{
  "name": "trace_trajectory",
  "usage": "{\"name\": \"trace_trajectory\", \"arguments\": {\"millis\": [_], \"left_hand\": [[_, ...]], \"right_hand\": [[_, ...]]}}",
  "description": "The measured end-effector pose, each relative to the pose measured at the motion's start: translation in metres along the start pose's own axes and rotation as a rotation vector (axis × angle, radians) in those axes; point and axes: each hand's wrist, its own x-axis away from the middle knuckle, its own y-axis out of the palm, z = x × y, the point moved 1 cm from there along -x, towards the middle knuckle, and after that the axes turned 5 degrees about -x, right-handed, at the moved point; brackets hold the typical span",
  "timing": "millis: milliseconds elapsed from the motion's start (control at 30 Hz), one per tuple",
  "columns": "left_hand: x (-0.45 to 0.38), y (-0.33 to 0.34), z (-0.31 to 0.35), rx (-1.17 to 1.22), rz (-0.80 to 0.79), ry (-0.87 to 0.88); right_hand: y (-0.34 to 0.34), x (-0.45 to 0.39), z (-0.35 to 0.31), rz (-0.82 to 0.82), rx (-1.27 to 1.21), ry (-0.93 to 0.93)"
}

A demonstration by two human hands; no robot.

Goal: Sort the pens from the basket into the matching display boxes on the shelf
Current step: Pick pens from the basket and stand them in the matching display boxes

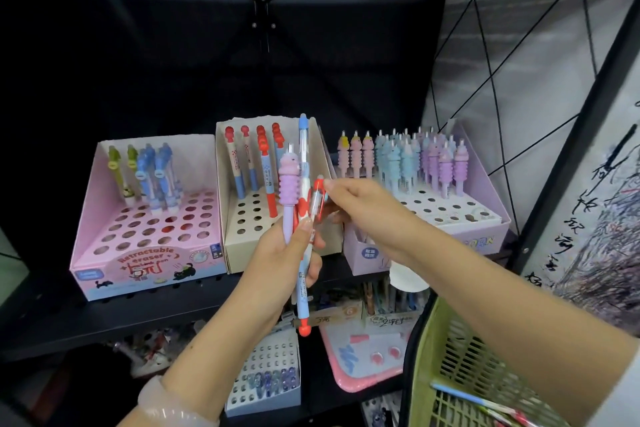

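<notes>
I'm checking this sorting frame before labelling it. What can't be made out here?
Head view only:
- Basket: cut off by the bottom edge and crossed by the right forearm, so its contents are mostly unseen.
- Right hand: its fingertips hide behind the pens, grip unclear.
- Middle box: front hidden by the left hand.
- Lower shelf items: dim, blurred.

We saw a pink display box (145, 253) printed with red lettering, holding green and blue pens. The cream box (239, 239) held red-and-blue pens, some chequered. The lilac box (481, 218) carried yellow, pink, pale blue and purple pens. The held bunch (300, 198) mixed 1 lilac ribbed grip, blue and red. The basket (460, 357) was lime green.
</notes>
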Motion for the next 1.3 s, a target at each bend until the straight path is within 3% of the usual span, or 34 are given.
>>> {"name": "trace_trajectory", "arguments": {"millis": [167,333,533,700,833,1067,1300], "left_hand": [[0.002,-0.014,0.004,0.013,0.084,0.033],[0.003,-0.032,0.009,0.011,0.146,0.065],[0.012,-0.072,0.008,-0.139,0.334,0.044],[0.023,-0.11,0.013,-0.202,0.488,0.103],[0.036,-0.143,0.02,-0.192,0.563,0.117],[0.047,-0.178,0.029,-0.199,0.601,0.12],[0.044,-0.183,0.024,-0.214,0.557,0.074]], "right_hand": [[0.012,-0.004,0.0,-0.112,-0.119,-0.06],[0.026,-0.013,-0.005,-0.001,-0.171,-0.154],[0.032,-0.037,-0.035,0.234,-0.21,-0.265],[0.073,-0.061,-0.064,0.308,-0.038,-0.412],[0.11,-0.087,-0.07,0.329,0.066,-0.422],[0.132,-0.133,-0.06,0.405,0.407,-0.386],[0.148,-0.153,-0.051,0.328,0.603,-0.283]]}}
